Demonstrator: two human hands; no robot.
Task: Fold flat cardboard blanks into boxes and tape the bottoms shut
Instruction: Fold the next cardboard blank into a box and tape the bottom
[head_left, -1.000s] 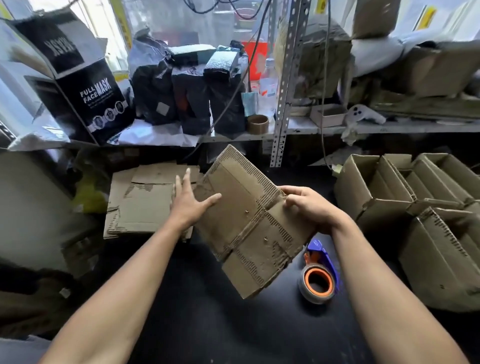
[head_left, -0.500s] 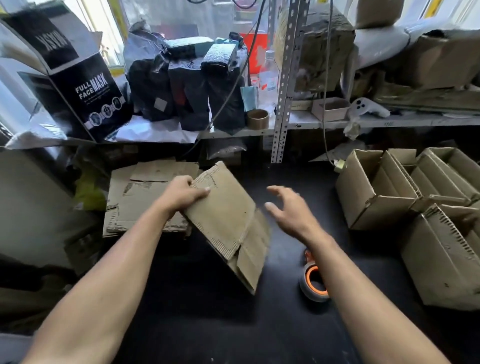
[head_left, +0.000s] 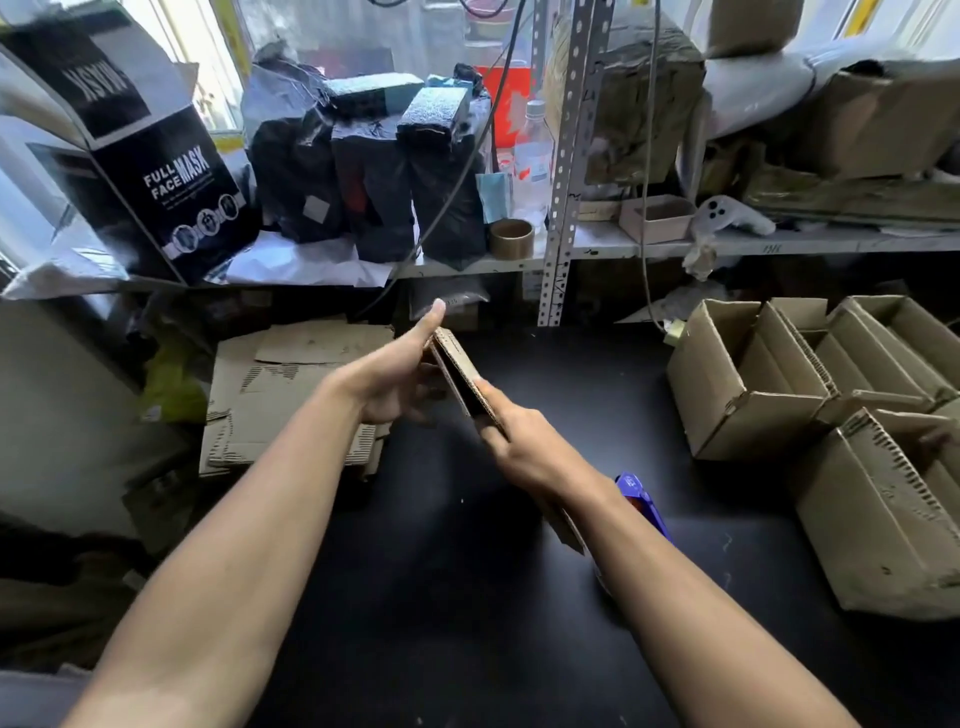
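Note:
A flat cardboard blank (head_left: 460, 371) is held on edge above the black table (head_left: 467, 597), seen almost edge-on between my hands. My left hand (head_left: 400, 379) lies flat against its left face, fingers straight and pointing away from me. My right hand (head_left: 514, 441) grips the blank's near end, thumb on one side and fingers on the other. The blank's lower part is hidden behind my right forearm. A blue tape dispenser (head_left: 641, 499) lies on the table, mostly hidden by that forearm.
A stack of flat blanks (head_left: 291, 384) lies at the left of the table. Several folded open boxes (head_left: 748, 384) stand at the right, another box (head_left: 883, 519) nearer me. A metal shelf (head_left: 675, 244) with bags, a tape roll (head_left: 511, 238) and boxes runs along the back.
The blank has turned from facing me to edge-on. My right hand, which had let go half a second ago, now grips it again; my left hand has flattened against its side.

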